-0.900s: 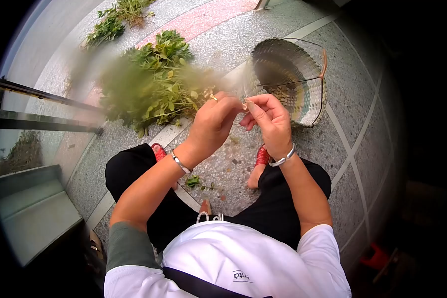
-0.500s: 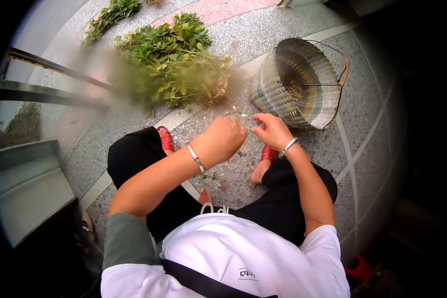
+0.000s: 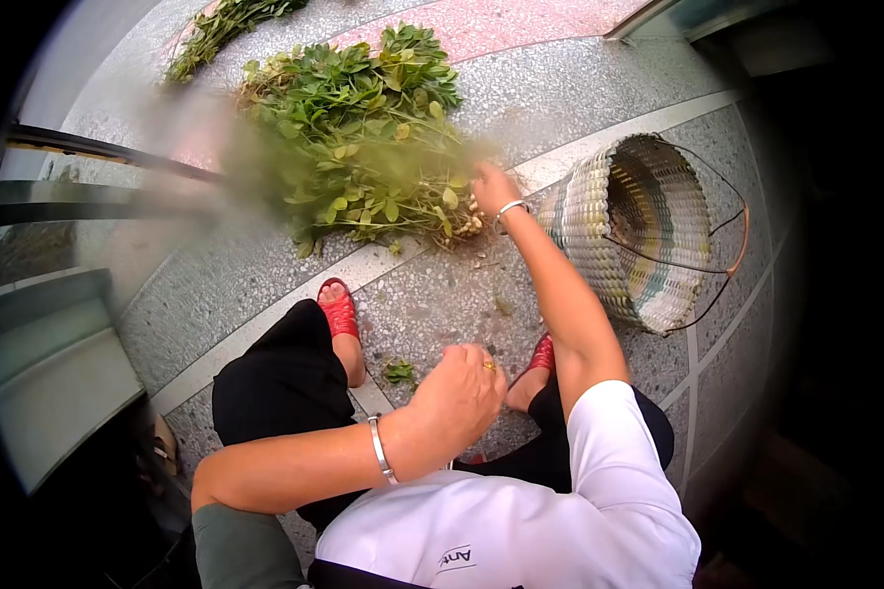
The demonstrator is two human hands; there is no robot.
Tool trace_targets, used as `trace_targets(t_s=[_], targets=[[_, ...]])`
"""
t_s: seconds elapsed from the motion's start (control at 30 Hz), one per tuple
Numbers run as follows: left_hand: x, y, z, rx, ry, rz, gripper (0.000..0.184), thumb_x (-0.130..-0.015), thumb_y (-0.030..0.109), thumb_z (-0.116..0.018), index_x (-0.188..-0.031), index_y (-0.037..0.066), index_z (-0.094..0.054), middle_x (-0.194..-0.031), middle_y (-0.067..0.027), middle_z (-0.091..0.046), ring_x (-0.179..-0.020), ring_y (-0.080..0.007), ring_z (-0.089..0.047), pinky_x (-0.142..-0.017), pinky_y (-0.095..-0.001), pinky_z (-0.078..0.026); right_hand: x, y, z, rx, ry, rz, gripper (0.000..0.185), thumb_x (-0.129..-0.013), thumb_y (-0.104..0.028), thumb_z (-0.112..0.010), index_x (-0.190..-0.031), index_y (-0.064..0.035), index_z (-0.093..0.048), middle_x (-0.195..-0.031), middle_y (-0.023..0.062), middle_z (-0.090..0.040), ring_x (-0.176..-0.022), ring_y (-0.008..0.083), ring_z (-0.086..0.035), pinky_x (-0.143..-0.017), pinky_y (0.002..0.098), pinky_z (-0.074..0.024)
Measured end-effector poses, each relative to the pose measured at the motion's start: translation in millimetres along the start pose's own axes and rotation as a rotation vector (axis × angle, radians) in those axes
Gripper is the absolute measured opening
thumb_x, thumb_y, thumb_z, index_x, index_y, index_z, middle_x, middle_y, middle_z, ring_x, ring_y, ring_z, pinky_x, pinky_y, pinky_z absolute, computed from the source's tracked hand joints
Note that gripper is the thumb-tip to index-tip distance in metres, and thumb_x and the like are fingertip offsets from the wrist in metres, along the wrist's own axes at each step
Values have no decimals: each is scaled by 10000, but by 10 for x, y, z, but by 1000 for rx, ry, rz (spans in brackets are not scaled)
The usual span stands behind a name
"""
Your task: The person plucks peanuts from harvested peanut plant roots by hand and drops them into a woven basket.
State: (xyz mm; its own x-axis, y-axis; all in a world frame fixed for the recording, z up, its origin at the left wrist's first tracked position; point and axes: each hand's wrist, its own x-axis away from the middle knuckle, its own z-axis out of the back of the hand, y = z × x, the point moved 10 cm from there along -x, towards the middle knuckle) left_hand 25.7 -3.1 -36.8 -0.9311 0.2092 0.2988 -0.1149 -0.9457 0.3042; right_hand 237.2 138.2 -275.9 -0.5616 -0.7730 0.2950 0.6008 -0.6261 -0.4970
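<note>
A leafy green heap of peanut plants (image 3: 363, 137) lies on the floor, with pale peanuts (image 3: 471, 224) among the roots at its right end. My right hand (image 3: 498, 188) reaches out to that root end, fingers at its edge. A blurred patch and the plants obscure my right fingertips, so their grip does not show. Close to my body, my left hand (image 3: 459, 398) is curled closed with its back to the camera; anything inside it is hidden. Right of my right forearm, a woven basket (image 3: 580, 221) lies tilted, its mouth facing right.
Another bundle of green plants (image 3: 221, 34) lies at the far left. Leaf scraps (image 3: 400, 373) are on the speckled floor (image 3: 413, 304) between my red sandals (image 3: 339, 309). The basket's handle (image 3: 744, 240) sticks out to the right. A dark rail (image 3: 108, 152) stands at left.
My hands were close together in front of me; my right hand has moved forward to the peanut plants, and my left has drawn back toward my body. The view has shifted.
</note>
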Motion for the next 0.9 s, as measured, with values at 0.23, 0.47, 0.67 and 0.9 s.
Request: trace_targets(t_s=[0.23,0.47,0.67,0.9], targets=[[58,-176,71,-76,13,47,357,-800,163,-467,-1077,-58,-511,-993,-215,-568,-858,-260,-542,-721,-310,-412,-620,46,-357,275,-114,-133,481,-791,-194,-598,-1224,-62,-436,-1151,195,-538,-1093,348,-488,-913,425,-412],[96,-147,96,-64,14,34,346,-796,165,-470,-1061,-51,-523,-1001,-216,-578,-867,-263,-545,-724,-311,-414,-555,-71,-368,391,-121,-59,331,-737,-212,-604,-1040,-91,-550,-1030,136,-534,-1053,295,-479,-893,414,-410],[115,-226,161,43,107,106,295,-765,164,-497,-984,-32,-533,-873,-131,-582,-812,-222,-546,-688,-301,-404,-184,-872,538,390,10,175,269,-721,-260,-603,-947,-116,-589,-965,126,-583,-1034,294,-462,-892,392,-378],[260,-681,775,55,470,290,393,-695,58,-558,-1071,-36,-494,-1042,-168,-529,-925,-247,-513,-763,-320,-400,483,-1504,1496,47,-118,206,314,-691,-309,-615,-794,-13,-618,-713,144,-610,-647,227,-574,-621,346,-462]])
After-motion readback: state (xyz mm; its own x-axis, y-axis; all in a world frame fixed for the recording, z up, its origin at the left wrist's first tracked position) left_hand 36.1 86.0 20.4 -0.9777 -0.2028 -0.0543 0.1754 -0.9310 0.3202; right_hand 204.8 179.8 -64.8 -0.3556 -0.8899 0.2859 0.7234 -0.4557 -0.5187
